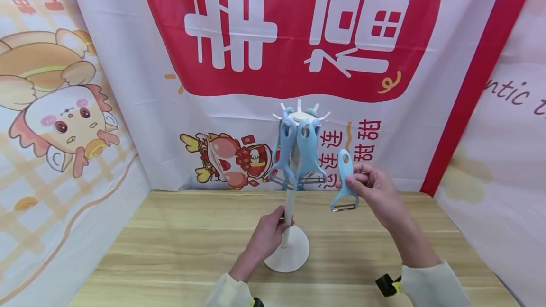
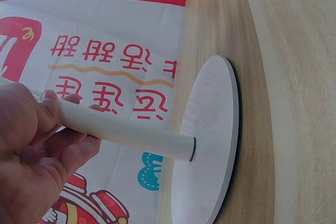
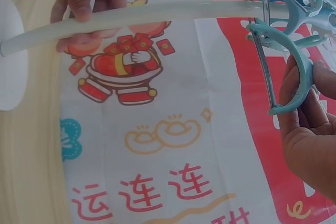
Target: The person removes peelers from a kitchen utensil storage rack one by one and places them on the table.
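Note:
A white stand [image 1: 289,212] with a round base [image 1: 294,255] and a ring of hooks on top stands upright on the wooden table. My left hand [image 1: 268,233] grips its pole low down, fingers and thumb wrapped round it in the left wrist view. Several blue peelers hang from the hooks, among them a peeler [image 1: 308,148] facing me and another peeler [image 1: 285,150] left of it. To the right of the stand, my right hand [image 1: 375,188] pinches a light blue peeler [image 1: 346,174] by its handle, blade end down and apart from the hooks.
The wooden table [image 1: 179,240] ends at a printed cloth backdrop [image 1: 162,108] behind the stand. Patterned cloth walls [image 1: 38,155] rise on the left and right. Bare hooks [image 1: 300,104] stick out around the stand's top. A dark wrist device [image 1: 386,285] sits by the right sleeve.

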A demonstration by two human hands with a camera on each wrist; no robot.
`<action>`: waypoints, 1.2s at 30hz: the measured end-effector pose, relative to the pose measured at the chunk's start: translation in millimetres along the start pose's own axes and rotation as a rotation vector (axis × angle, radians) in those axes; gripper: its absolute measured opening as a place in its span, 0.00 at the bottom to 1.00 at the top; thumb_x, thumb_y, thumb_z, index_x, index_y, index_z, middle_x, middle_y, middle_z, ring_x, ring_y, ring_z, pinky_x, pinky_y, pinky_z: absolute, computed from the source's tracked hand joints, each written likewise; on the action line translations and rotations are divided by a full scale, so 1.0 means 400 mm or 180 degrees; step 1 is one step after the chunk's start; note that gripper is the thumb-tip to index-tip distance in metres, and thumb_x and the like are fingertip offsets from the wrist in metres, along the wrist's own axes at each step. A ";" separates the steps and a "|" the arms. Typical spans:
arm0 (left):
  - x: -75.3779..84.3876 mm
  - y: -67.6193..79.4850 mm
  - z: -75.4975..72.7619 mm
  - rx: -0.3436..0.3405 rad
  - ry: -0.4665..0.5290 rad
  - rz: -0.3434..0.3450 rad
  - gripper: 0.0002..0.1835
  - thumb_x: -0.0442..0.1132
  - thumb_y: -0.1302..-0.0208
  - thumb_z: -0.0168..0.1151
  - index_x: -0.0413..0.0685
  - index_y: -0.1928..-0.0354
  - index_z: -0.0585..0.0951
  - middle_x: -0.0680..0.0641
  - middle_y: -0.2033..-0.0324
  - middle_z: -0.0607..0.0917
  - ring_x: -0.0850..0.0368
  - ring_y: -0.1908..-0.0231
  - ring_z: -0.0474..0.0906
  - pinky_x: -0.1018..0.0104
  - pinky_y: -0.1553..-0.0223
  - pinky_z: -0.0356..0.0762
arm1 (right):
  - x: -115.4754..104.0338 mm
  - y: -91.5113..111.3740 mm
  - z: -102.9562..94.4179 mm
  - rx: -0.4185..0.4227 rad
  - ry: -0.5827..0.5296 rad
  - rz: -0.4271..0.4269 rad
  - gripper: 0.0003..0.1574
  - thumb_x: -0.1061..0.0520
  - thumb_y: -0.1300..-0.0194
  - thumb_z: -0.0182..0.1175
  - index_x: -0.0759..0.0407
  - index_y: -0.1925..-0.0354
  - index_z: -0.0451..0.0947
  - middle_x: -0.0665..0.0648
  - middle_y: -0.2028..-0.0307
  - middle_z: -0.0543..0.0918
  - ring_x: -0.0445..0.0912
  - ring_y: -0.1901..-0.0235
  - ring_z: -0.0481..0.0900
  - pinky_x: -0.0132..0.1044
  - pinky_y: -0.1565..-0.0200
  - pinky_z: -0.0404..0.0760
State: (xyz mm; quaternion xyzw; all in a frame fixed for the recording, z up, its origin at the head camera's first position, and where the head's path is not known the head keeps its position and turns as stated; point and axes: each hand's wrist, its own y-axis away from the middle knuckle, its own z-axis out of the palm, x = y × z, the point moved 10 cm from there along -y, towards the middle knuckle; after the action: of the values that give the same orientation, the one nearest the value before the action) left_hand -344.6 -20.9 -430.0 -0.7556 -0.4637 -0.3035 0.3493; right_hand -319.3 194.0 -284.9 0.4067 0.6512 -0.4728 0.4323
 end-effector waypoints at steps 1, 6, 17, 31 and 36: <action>0.000 0.001 0.000 0.0000 -0.0009 0.0014 0.08 0.34 0.27 0.56 0.53 0.51 0.77 0.54 0.59 0.86 0.56 0.50 0.84 0.52 0.43 0.83 | 0.003 0.000 0.001 -0.0008 -0.0031 0.0007 0.12 0.58 0.28 0.58 0.61 0.49 0.73 0.43 0.63 0.90 0.38 0.59 0.85 0.24 0.51 0.83; 0.005 0.002 0.000 0.0011 -0.0073 0.0088 0.08 0.33 0.28 0.56 0.53 0.51 0.76 0.53 0.59 0.86 0.56 0.51 0.84 0.54 0.44 0.83 | 0.025 0.006 0.003 -0.0011 -0.0120 0.0094 0.13 0.57 0.28 0.58 0.62 0.50 0.71 0.43 0.63 0.90 0.37 0.59 0.85 0.23 0.51 0.83; 0.007 0.000 0.003 0.0006 -0.0009 0.0103 0.08 0.31 0.27 0.55 0.47 0.51 0.77 0.50 0.59 0.86 0.53 0.51 0.84 0.52 0.44 0.83 | 0.067 0.016 0.001 -0.0058 -0.0163 0.0080 0.16 0.56 0.27 0.57 0.66 0.48 0.70 0.45 0.63 0.90 0.37 0.59 0.87 0.25 0.51 0.84; 0.005 0.000 -0.004 0.0037 -0.0044 0.0188 0.07 0.31 0.28 0.55 0.49 0.52 0.77 0.51 0.60 0.86 0.55 0.53 0.84 0.51 0.46 0.84 | 0.102 0.035 0.004 -0.0027 -0.0157 0.0120 0.18 0.55 0.27 0.57 0.66 0.47 0.70 0.44 0.62 0.90 0.38 0.58 0.88 0.27 0.50 0.84; 0.002 -0.001 0.001 0.0028 -0.0002 0.0191 0.07 0.31 0.28 0.55 0.49 0.52 0.77 0.51 0.60 0.86 0.55 0.53 0.84 0.52 0.46 0.84 | 0.120 0.041 0.005 -0.0007 -0.0129 0.0201 0.20 0.53 0.27 0.57 0.67 0.45 0.70 0.49 0.61 0.90 0.40 0.58 0.88 0.27 0.50 0.84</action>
State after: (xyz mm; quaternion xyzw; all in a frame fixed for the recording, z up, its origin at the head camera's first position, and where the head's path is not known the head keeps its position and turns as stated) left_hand -344.5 -20.0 -429.4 -0.7677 -0.4422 -0.2906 0.3615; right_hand -317.7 201.4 -334.9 0.4170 0.6296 -0.4664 0.4606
